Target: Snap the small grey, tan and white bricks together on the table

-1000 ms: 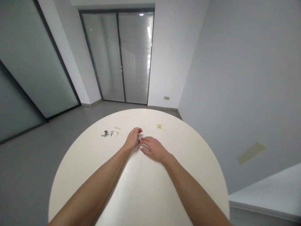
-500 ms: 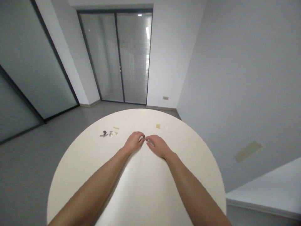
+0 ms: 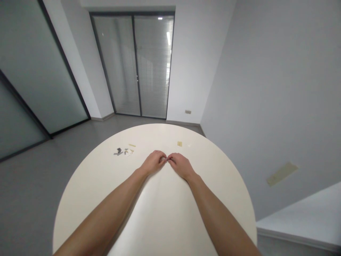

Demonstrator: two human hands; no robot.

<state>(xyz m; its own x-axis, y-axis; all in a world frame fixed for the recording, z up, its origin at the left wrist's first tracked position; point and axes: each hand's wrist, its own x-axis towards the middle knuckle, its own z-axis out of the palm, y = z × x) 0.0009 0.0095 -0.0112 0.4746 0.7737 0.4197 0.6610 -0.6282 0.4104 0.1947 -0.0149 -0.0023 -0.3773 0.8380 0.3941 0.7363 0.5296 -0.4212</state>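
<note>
My left hand (image 3: 155, 161) and my right hand (image 3: 181, 165) meet fingertip to fingertip over the middle of a round white table (image 3: 165, 213). Both are closed in a pinch, thumbs against fingers. Something small and greyish shows between the fingertips, mostly covered and too small to name. To the left of my left hand lies a loose group of small pieces: dark ones (image 3: 119, 150), grey ones (image 3: 118, 153) and white ones (image 3: 129, 152). Beyond my right hand is a small yellow piece (image 3: 179, 144) lying flat on the table.
A thin yellow strip (image 3: 132, 145) lies just behind the small pieces. A grey wall (image 3: 279, 89) stands close on the right, with a beige plate (image 3: 282, 174) on it. Glass doors (image 3: 151, 71) in a dark frame are beyond the table.
My right fingers have closed from a looser curl into a pinch, and the fingertips of both hands have come together. The pieces on the table stay put.
</note>
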